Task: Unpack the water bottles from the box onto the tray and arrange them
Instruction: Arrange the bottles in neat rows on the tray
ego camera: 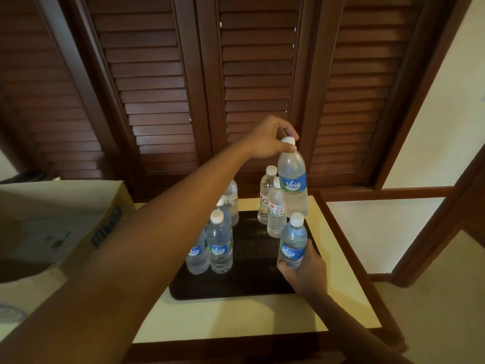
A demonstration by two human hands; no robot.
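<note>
Box: cardboard box (78,222) at left of the frame, flaps open, on the surface beside the tray.
Left group: four bottles (220,243) standing upright in the left half of the tray; the two nearest carry blue labels, the two behind are partly hidden by the left forearm.
Tray: dark tray (236,282) at lower centre, on a cream-topped surface (236,316) with a dark wood edge.
Left hand: left hand (267,140) reaches across from lower left to centre frame; fingertips pinch the white cap of a tall blue-label bottle (292,179), held upright over the tray's far right side.
Back pair: two red-label bottles (274,208) upright just left of the tall bottle, close together.
Right hand: right hand (307,271) at lower right of centre, fingers wrapped around the lower body of a small blue-label bottle (293,240), upright near the tray's right edge.
Backdrop: brown louvred shutters (204,88) across the top of the frame.
</note>
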